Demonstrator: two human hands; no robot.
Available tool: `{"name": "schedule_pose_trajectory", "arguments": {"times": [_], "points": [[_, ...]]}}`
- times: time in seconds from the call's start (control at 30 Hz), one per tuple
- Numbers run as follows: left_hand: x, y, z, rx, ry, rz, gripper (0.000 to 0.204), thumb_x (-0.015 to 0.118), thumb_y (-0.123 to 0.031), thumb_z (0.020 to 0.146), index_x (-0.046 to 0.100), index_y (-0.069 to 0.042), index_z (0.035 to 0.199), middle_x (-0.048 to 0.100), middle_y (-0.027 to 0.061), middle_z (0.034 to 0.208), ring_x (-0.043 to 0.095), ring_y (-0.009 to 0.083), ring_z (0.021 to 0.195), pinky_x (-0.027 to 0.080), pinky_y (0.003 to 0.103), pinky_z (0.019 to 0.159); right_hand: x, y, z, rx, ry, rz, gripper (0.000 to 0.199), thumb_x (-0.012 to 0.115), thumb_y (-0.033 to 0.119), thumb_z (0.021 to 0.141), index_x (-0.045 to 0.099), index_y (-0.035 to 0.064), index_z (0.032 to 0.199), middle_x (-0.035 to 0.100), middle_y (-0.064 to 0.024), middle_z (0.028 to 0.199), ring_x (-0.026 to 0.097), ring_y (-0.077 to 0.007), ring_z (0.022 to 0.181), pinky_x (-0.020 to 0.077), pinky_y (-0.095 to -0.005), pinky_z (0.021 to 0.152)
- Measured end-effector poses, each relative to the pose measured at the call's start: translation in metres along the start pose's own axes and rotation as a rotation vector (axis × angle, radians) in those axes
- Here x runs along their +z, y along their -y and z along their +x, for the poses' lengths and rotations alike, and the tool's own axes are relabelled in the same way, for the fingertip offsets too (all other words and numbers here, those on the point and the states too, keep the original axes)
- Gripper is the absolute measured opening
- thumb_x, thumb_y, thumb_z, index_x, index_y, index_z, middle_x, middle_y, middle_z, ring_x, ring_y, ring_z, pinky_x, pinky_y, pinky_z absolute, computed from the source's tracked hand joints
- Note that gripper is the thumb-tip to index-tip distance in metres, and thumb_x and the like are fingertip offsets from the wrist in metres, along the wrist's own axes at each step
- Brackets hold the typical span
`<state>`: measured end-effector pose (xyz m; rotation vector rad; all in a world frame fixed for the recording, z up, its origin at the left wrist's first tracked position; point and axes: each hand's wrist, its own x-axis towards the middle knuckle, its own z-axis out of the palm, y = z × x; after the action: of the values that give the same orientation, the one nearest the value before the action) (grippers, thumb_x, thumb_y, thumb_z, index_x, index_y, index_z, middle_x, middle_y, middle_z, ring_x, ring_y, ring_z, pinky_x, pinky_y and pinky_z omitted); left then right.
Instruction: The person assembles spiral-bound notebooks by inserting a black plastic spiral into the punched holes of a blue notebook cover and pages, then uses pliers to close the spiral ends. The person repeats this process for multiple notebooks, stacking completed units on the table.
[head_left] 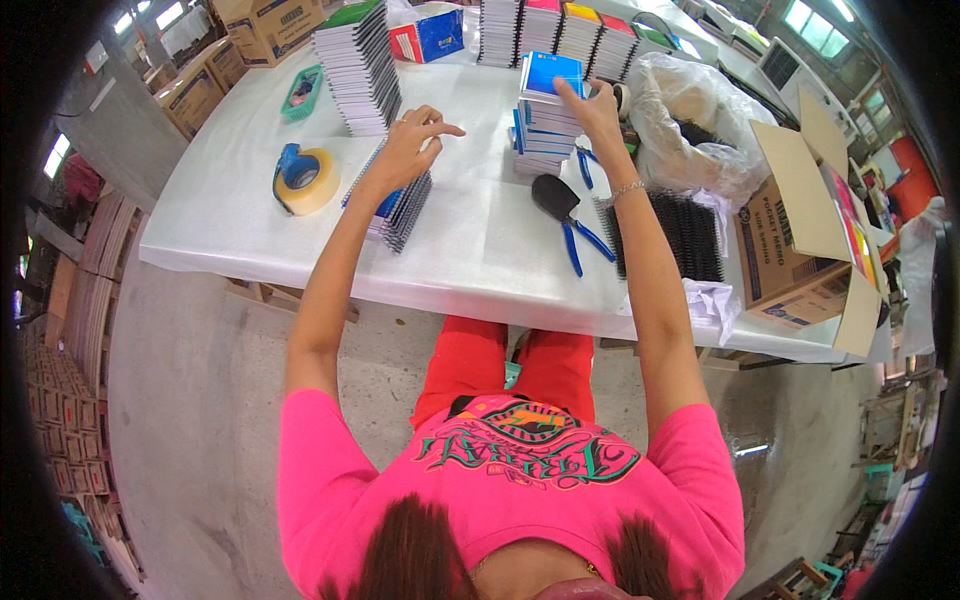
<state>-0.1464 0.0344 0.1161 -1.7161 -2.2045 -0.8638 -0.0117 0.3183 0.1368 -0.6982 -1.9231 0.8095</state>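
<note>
My right hand (597,112) grips a small blue-covered notepad (552,72) at the top of a stack, its thumb on the cover. Beneath it, the stack of similar notepads (545,140) stands slightly uneven. My left hand (408,150) is open and empty, the index finger stretched to the right. It hovers over a lower pile of spiral-bound blue notebooks (405,215), partly hiding them. Beside the right-hand stack lie pliers with blue handles (572,240), a dark pad covering their head. Another blue-handled tool (585,168) is partly hidden by the stack.
A tall stack of spiral notebooks (358,80) rises behind my left hand. Left of it are a tape roll (303,185) and a green basket (301,95). At right sit black binding coils (680,238), a plastic bag (690,140) and an open carton (795,250). More notebooks (555,35) line the back.
</note>
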Motion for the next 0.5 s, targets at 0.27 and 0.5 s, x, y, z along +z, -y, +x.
{"name": "schedule_pose_trajectory", "arguments": {"times": [0.27,0.5], "points": [[-0.017,-0.049,-0.004,-0.026,-0.136,-0.196,0.033,0.053,-0.007,0.093,0.068,-0.016,0.120,0.052,0.0112,0.111,0.052,0.0267,0.110,0.042,0.038,0.099,-0.023,-0.001,0.020,0.199,0.222,0.310,0.077,0.080,0.010,0.078,0.038,-0.0092,0.139,0.065,-0.0143,0.097,0.063,-0.0178,0.078,0.0513,-0.0273,0.065],[-0.046,-0.134,0.003,0.121,-0.379,-0.100,0.048,0.063,-0.005,0.088,0.059,-0.019,0.134,0.053,0.0100,0.120,0.051,0.0274,0.117,0.039,0.041,0.103,-0.083,0.046,-0.047,-0.193,0.247,0.207,0.085,0.078,0.001,0.073,0.037,0.0132,0.146,0.066,-0.0126,0.092,0.065,-0.0223,0.083,0.0516,-0.0340,0.077]]}}
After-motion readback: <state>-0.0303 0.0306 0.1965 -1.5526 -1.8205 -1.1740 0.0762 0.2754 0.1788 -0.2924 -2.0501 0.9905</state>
